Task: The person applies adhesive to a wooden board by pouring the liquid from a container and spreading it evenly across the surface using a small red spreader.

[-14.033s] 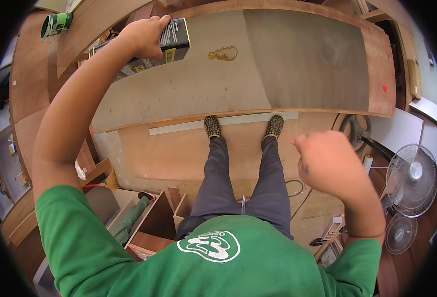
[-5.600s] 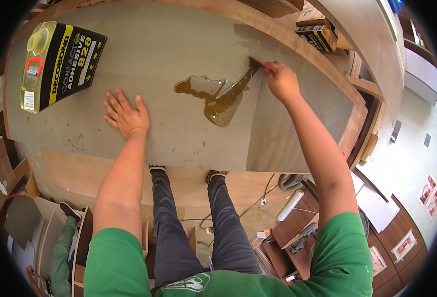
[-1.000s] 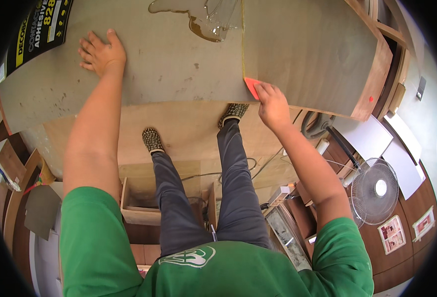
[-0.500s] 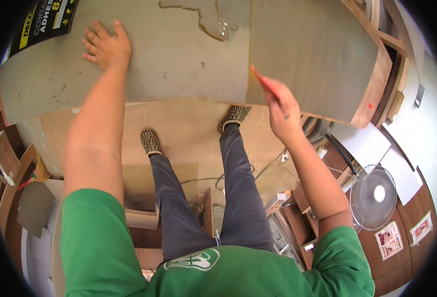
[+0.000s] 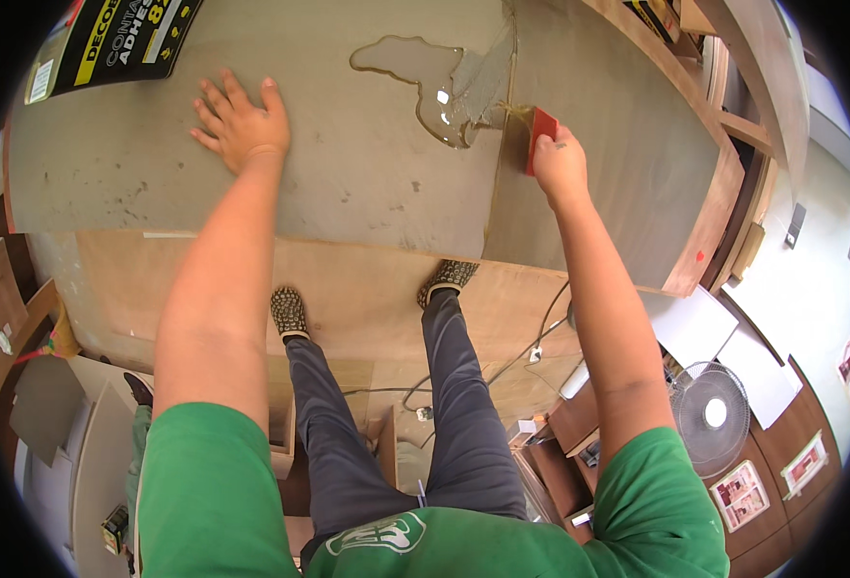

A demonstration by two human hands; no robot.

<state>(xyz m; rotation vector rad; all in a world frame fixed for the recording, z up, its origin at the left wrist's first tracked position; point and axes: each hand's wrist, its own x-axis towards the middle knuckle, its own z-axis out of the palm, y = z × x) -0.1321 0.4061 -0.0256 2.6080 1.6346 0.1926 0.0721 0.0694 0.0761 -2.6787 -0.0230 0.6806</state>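
A large grey board (image 5: 367, 183) lies flat in front of me. A glossy puddle of glue (image 5: 425, 82) sits on it near the far middle. My right hand (image 5: 560, 164) grips a small red scraper (image 5: 540, 135), its edge on the board just right of the puddle. My left hand (image 5: 242, 120) rests flat on the board, fingers spread, left of the puddle. A black and yellow can (image 5: 121, 39) stands at the board's far left corner, beyond my left hand.
I stand on a plywood sheet (image 5: 367, 308) below the board's near edge, with cables (image 5: 502, 366) trailing across it. A white floor fan (image 5: 709, 414) stands at the lower right beside wooden boxes. Wooden shelving (image 5: 733, 106) runs along the right.
My right hand has carried the red scraper from the board's near edge up to the glue puddle. My left hand has stayed flat on the board.
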